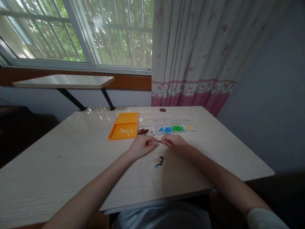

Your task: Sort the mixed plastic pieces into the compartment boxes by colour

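Note:
My left hand (144, 146) and my right hand (173, 141) meet fingertip to fingertip over the table, just in front of the clear tray. Both are closed in a pinch on a small dark brown piece (159, 141) that shows between them; its exact kind is too small to make out. Below them on the tabletop lies a small chain of joined pieces (161, 160), brown, blue and a little yellow. Behind my hands the clear compartment tray (164, 121) holds brown pieces (143, 131), blue pieces (164, 129), green pieces (178, 128) and yellow pieces (190, 127).
An orange open case (126, 118) with white pieces (125, 131) stands left of the tray. A raised shelf (66, 81) on black legs is at the back left of the table (71, 159). Window and curtain (190, 47) are behind. A round dark disc (162, 110) is near the far edge.

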Tool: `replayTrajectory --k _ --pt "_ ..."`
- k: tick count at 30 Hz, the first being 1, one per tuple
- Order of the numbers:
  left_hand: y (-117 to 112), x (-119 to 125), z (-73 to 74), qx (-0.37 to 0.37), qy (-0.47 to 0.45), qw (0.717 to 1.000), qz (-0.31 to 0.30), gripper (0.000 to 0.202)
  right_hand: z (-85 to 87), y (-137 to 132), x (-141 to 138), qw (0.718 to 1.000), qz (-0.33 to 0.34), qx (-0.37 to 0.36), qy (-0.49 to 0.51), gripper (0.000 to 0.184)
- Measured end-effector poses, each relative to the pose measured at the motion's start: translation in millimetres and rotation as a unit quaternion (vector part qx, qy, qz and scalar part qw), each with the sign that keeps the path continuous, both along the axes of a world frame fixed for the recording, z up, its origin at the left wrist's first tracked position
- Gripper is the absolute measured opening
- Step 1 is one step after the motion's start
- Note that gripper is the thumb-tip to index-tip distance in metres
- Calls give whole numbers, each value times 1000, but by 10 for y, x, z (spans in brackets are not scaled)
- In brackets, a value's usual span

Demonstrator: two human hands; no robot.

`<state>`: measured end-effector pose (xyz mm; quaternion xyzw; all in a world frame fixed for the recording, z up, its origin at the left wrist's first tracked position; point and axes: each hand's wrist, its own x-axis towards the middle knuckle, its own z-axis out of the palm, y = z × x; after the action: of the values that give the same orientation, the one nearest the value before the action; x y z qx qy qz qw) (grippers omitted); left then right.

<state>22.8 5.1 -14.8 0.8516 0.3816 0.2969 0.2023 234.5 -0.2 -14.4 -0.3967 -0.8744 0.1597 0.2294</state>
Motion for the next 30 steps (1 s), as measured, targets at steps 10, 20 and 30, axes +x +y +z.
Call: replayTrajectory --k 10,20,30 --pt "-39 40 -3 19 -38 999 -7 22 24 -51 -34 994 4 101 -44 27" --pt "28 -52 107 19 -148 985 85 20 34 -85 -25 998 18 26 -59 24" --pt "-32 -81 249 151 -204 950 181 16 -43 -133 -82 993 82 -18 -78 13"
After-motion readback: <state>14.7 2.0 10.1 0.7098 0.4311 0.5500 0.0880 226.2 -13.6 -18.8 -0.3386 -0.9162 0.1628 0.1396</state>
